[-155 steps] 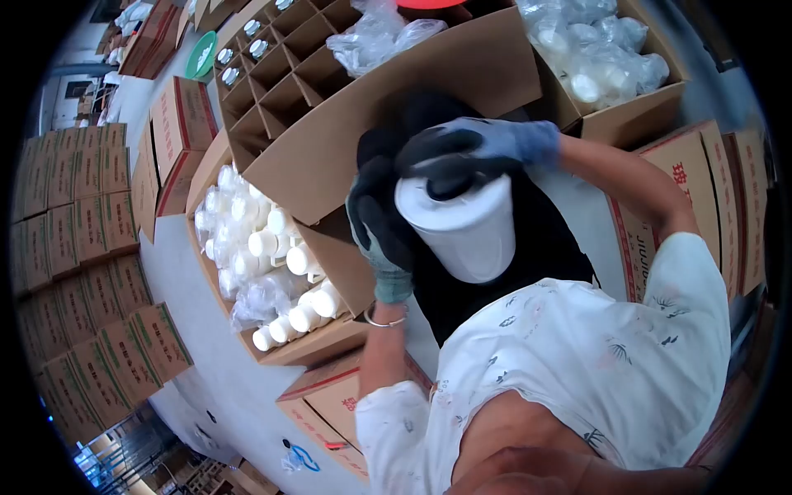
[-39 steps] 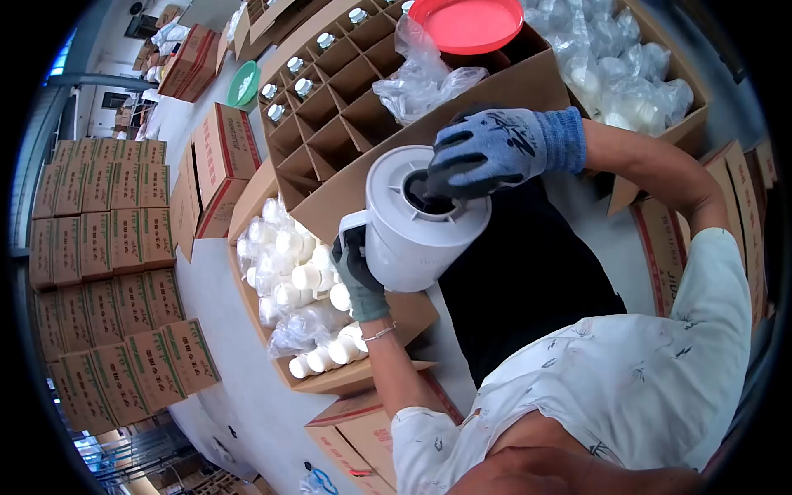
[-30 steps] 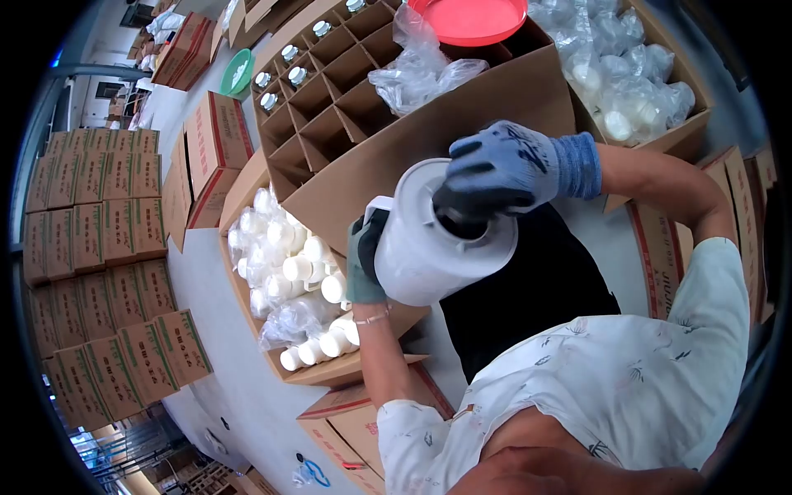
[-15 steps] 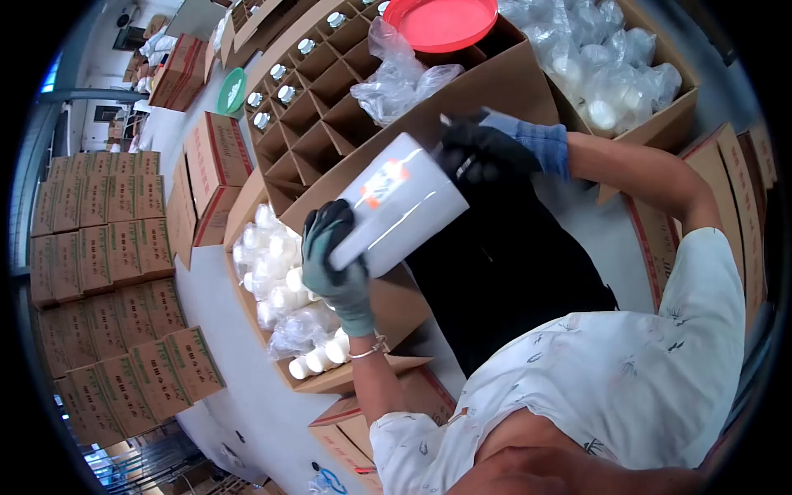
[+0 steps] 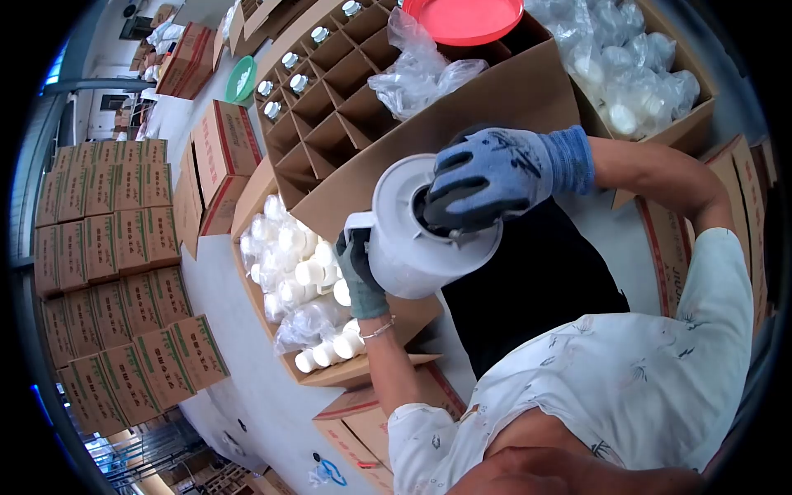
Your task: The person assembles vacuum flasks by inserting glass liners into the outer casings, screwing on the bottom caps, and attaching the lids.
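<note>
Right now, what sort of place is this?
Probably a packing area in a warehouse or workshop: stacked printed cartons, a divided box with capped bottles, and a carton of bagged white containers.

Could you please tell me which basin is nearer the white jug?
The red basin, resting on the divided box near the jug; the green basin lies farther off.

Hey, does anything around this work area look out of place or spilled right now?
Crumpled clear plastic sprawls over the divided carton, covering some compartments. A blue loop lies loose on the floor. No spill is visible, though the right hand hides part of the white jug's mouth.
</note>
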Motion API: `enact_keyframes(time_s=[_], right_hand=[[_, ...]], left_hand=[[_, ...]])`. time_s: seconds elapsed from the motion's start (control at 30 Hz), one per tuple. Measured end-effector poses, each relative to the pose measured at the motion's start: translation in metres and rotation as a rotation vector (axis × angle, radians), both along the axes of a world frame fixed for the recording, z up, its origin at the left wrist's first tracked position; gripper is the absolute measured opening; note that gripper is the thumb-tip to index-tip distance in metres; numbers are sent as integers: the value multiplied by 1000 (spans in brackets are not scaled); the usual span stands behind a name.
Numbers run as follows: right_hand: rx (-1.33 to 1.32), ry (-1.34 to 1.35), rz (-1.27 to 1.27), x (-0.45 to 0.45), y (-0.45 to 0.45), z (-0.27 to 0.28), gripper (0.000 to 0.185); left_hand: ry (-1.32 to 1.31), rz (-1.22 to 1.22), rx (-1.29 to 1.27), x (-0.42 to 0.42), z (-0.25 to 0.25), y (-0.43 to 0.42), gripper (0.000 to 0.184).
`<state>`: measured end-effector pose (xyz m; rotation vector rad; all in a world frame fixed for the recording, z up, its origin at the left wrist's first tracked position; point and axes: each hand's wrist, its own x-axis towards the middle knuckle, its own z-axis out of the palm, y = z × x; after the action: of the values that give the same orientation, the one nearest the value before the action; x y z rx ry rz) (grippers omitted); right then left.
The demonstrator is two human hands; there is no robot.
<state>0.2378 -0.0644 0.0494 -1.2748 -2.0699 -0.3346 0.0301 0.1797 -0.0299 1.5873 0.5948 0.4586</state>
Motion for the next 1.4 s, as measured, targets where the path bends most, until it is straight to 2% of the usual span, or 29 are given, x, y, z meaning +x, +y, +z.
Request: enact_keyframes(time_s=[0.07, 0.17, 0.27, 0.3, 0.33, 0.4, 0.47, 0.53, 0.57, 0.6, 0.63, 0.67, 0.73, 0.8, 0.87, 0.9, 0.93, 0.97, 1.0, 1.03, 1.07, 1.1, 1.13, 1.17, 1.2, 1.27, 1.33, 1.37, 1.4], right_hand=[[-60, 31, -59, -6, -3, -1, 46], [-449, 411, -309, -10, -9, 3, 43], [-399, 1012, -399, -11, -5, -24, 38], [-492, 1379, -388, -11, -8, -32, 29], [-505, 1669, -347, -9, -1, -40, 24], [-772, 1743, -315, 0, -9, -30, 25], [-596, 1528, -110, 30, -8, -46, 26], [-395, 1296, -442, 69, -2, -24, 27], [-313, 1181, -625, 89, 2, -13, 27], [238, 337, -792, 144, 17, -49, 27], [-184, 864, -933, 153, 14, -17, 29], [-125, 659, -968, 207, 20, -42, 27], [-127, 581, -1073, 235, 19, -62, 23], [-160, 749, -998, 204, -8, -40, 22], [39, 673, -972, 179, -50, -50, 23], [109, 521, -973, 170, -77, -61, 26], [44, 552, -1156, 133, -112, -51, 30], [180, 585, -1048, 162, -144, -97, 40], [62, 524, -1233, 174, -188, -116, 47], [326, 770, -1152, 196, -224, -145, 49], [432, 758, -1328, 217, -269, -171, 45], [266, 716, -1717, 218, -310, -165, 41], [84, 805, -1876, 215, -335, -152, 38], [-103, 705, -1929, 238, -369, -176, 41], [-239, 578, -1978, 253, -383, -191, 44], [-285, 794, -1936, 261, -362, -187, 51], [-552, 796, -1885, 281, -336, -199, 69], [-629, 854, -1967, 296, -328, -226, 74], [-710, 913, -2048, 309, -321, -258, 79]], left_hand=[[54, -8, 53, 2, 12, -9, 29], [49, 80, 120, 4, 22, -23, 26], [-205, 167, 619, 7, 48, -64, 24], [-375, 119, 701, 7, 44, -66, 24], [-398, 74, 760, 6, 45, -68, 22], [-440, 85, 600, 8, 44, -70, 22], [-237, 121, 489, 5, 50, -57, 22], [-65, 137, 487, 4, 45, -40, 21], [-180, -20, 638, 4, 51, -38, 19], [-295, -189, 775, 7, 59, -38, 18], [-341, -414, 805, 17, 72, -42, 19], [-219, -795, 1165, 39, 100, -50, 26], [-135, -994, 1304, 52, 109, -72, 26], [-153, -1066, 1307, 56, 108, -82, 31], [-185, -1007, 1193, 51, 87, -82, 37], [-163, -951, 1217, 41, 73, -82, 41], [-136, -892, 1241, 29, 59, -85, 45], [-80, -804, 1068, 13, 46, -93, 49], [-19, -714, 897, -5, 33, -103, 54], [40, -602, 787, -23, 20, -112, 68], [50, -591, 752, -35, 16, -123, 71], [145, -588, 778, -55, 9, -125, 72], [176, -621, 779, -68, 5, -123, 73], [299, -570, 684, -81, 10, -125, 75], [316, -653, 737, -86, 13, -118, 75], [360, -812, 847, -83, 21, -100, 77], [302, -585, 614, -69, 20, -74, 65], [298, -432, 468, -64, 10, -53, 58], [291, -312, 460, -51, 15, -52, 52]])
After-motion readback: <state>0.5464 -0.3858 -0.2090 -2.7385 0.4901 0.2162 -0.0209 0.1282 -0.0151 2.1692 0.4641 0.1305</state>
